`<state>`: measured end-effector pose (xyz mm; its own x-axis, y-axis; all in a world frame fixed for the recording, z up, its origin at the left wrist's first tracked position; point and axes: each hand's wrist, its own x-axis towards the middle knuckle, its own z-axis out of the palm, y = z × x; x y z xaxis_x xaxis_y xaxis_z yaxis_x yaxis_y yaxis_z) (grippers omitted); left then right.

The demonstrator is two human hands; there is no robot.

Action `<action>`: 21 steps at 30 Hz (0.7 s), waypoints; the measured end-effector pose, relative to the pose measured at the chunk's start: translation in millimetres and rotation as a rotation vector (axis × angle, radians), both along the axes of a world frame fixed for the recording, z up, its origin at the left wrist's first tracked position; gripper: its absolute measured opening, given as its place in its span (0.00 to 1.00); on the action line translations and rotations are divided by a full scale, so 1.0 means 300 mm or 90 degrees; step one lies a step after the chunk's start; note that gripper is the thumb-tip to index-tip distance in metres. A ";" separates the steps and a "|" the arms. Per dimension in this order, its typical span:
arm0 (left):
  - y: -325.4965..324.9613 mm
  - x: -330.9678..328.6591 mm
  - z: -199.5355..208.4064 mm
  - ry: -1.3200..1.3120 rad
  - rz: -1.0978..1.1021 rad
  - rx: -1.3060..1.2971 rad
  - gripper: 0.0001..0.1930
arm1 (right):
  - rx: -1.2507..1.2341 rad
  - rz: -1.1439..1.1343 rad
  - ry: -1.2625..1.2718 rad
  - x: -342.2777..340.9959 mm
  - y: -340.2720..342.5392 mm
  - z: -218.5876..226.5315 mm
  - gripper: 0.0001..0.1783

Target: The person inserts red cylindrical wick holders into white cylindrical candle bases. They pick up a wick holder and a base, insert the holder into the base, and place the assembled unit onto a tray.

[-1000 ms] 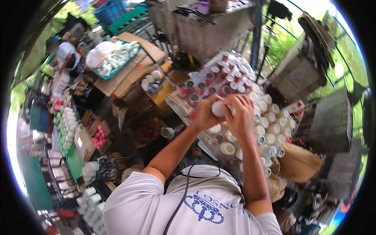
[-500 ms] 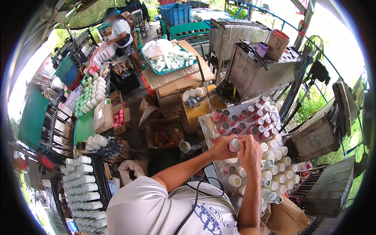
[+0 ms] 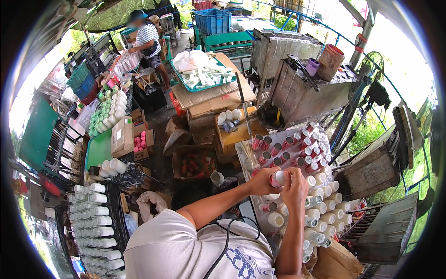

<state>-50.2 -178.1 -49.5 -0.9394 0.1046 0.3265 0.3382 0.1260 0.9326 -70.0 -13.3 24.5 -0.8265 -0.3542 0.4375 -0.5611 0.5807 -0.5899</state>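
Above the near side of a grey work table, my left hand is wrapped round a small red-and-white cylinder with a white end facing up. From the other side, my right hand closes on the same cylinder, its fingers at the rim. Beyond my hands stand several red-printed cylinders, upright with dark open tops, and others lie tilted. To the right and below, rows of white wax-like candles cover the table, some in clear glass. What my left palm touches is hidden.
Left are a rack of white cylinders and an open carton on the floor. Ahead, a teal tray of white pieces rests on cardboard. A fan stands right. Far left, another person stands at a bench.
Both hands still hold the cylinder, which is turned slightly. My hands sit a little lower in the view, and the right fingers have shifted at the rim. The whole view has moved slightly.
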 end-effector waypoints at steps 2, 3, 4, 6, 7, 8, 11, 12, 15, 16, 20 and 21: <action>0.001 -0.003 -0.041 -0.010 -0.001 -0.003 0.22 | 0.009 0.006 0.026 0.010 0.003 -0.002 0.05; 0.006 0.002 -0.057 -0.013 -0.003 -0.002 0.22 | -0.009 0.013 0.041 0.016 0.003 -0.006 0.05; 0.009 0.005 -0.073 -0.016 -0.005 0.000 0.22 | -0.028 0.020 0.055 0.022 0.003 -0.012 0.05; 0.031 0.010 -0.070 -0.059 -0.039 0.005 0.21 | -0.041 0.004 0.066 0.032 0.019 -0.025 0.05; 0.039 0.023 -0.061 -0.082 -0.054 0.006 0.20 | -0.039 -0.010 0.061 0.035 0.036 -0.037 0.06; 0.041 0.027 -0.065 -0.067 -0.039 0.019 0.21 | -0.037 -0.026 0.057 0.043 0.047 -0.048 0.06; 0.046 0.017 -0.120 0.006 -0.019 0.133 0.21 | -0.080 -0.051 -0.223 0.004 0.050 -0.059 0.10; 0.039 0.016 -0.159 -0.112 -0.029 0.299 0.22 | -0.189 -0.021 -0.214 -0.005 0.051 -0.055 0.10; 0.002 0.026 0.053 -0.230 -0.025 0.488 0.32 | -0.344 0.001 -0.126 -0.048 0.064 -0.029 0.14; -0.013 0.013 0.120 -0.322 -0.014 0.581 0.33 | -0.329 -0.020 -0.133 -0.036 0.072 0.001 0.15; -0.054 -0.061 0.271 -0.357 -0.094 0.826 0.29 | -0.314 -0.038 -0.130 0.038 0.048 0.053 0.11; -0.039 -0.069 0.312 -0.382 -0.085 0.885 0.28 | -0.310 -0.034 -0.110 0.052 0.037 0.046 0.10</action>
